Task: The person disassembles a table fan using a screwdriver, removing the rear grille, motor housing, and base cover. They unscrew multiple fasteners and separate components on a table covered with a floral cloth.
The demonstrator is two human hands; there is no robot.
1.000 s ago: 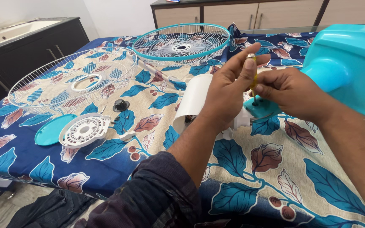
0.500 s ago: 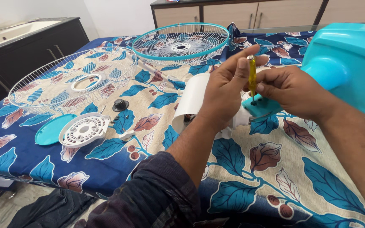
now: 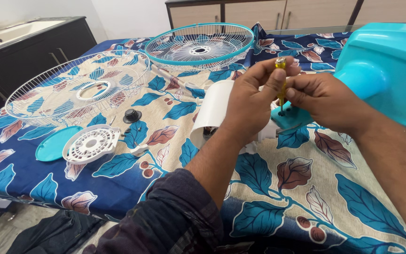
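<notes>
Screwdriver [image 3: 281, 80] with a yellow handle stands upright between two hands near the bed's far right edge, its tip down on a teal fan part [image 3: 291, 117] — the left hand [image 3: 250, 101] pinches the handle's top, the right hand [image 3: 323, 101] closes fingers on it lower down. Light, stiff and probably slick in plastic, it looks best gripped along the handle, not the thin shaft. A white motor cover [image 3: 212, 110] lies just beside; two fan grilles [image 3: 78, 89] rest well apart towards the far left corner.
</notes>
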